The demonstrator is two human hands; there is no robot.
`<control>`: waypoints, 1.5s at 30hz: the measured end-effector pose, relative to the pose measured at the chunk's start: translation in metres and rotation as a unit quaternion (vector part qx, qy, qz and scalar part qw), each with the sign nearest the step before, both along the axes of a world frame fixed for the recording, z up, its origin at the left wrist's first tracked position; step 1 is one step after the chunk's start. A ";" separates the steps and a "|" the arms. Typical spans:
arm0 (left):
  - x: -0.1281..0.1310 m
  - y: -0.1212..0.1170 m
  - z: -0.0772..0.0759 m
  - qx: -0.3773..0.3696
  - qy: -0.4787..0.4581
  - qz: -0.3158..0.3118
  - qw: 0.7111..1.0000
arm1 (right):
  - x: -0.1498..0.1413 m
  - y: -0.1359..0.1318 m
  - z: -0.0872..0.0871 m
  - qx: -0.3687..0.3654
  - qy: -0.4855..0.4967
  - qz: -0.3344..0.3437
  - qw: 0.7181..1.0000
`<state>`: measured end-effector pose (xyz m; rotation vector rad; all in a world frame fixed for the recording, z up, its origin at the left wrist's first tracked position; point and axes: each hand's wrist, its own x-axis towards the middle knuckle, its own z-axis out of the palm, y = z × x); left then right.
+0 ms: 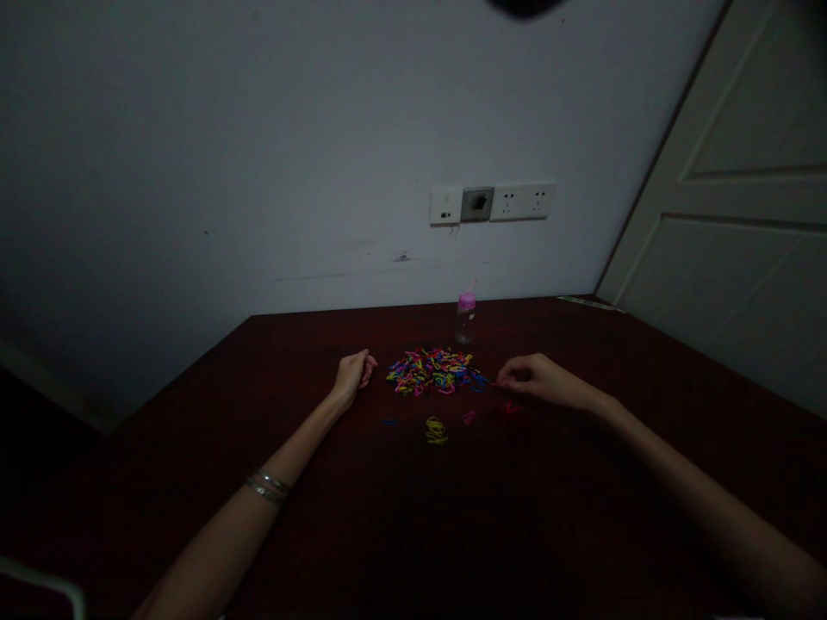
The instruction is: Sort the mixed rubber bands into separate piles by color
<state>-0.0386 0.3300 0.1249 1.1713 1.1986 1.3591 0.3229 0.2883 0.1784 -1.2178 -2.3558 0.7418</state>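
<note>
A heap of small rubber bands [432, 372] in pink, yellow, blue and red lies mid-table. Left of it, my left hand [355, 372] rests on the table with its fingers loosely curled; nothing shows in them. My right hand [525, 377] is at the heap's right edge, thumb and fingertips pinched on a thin red rubber band [494, 384]. In front of the heap lie a small group of yellow bands [436, 430], a pink band [469, 417] and a blue band [388, 422]. Red bands [509, 406] lie just below my right hand.
A clear bottle with a pink lid [466, 320] and a straw stands behind the heap. The dark red table [323, 534] meets a pale wall with sockets [520, 201]. A panelled door [736, 258] is at the right.
</note>
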 end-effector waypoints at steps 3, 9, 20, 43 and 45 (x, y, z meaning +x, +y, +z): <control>0.000 -0.001 0.000 -0.001 0.013 0.001 1.000 | 0.015 -0.003 -0.013 -0.041 -0.009 -0.008 0.999; 0.002 -0.004 0.003 0.001 0.024 -0.001 1.000 | 0.026 -0.001 -0.025 -0.072 -0.002 -0.015 0.997; 0.001 -0.003 0.000 0.005 0.031 -0.005 0.999 | 0.028 -0.003 -0.023 -0.075 0.004 -0.006 0.997; 0.008 -0.018 0.013 0.064 0.242 -0.051 0.967 | 0.044 0.004 -0.029 0.003 -0.015 -0.098 0.995; 0.007 -0.020 0.015 0.080 0.281 -0.075 0.953 | 0.043 0.003 -0.029 0.005 -0.016 -0.094 0.995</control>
